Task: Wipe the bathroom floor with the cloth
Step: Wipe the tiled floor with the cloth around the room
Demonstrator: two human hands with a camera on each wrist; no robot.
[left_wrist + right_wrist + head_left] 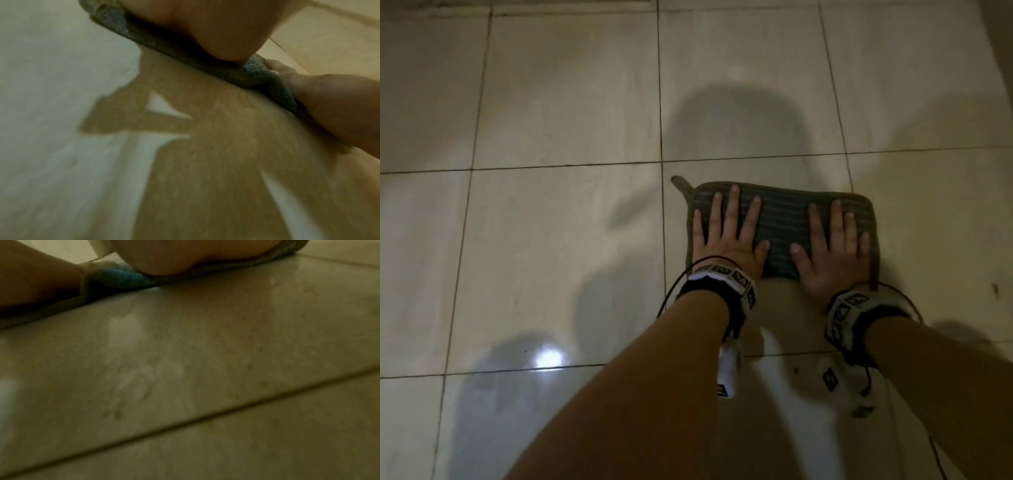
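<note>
Grey-green striped rectangular cloth (784,222) flat on beige tiled floor (568,240), about 4 o'clock from frame centre. Left hand (726,236) and right hand (832,246) pressing it, fingers straight and splayed, gripping nothing.

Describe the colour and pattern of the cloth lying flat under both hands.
The cloth is grey-green with fine horizontal stripes and an olive border; the head view shows it best.

Glossy tiled floor (558,240), cloth (784,226) flat
</note>
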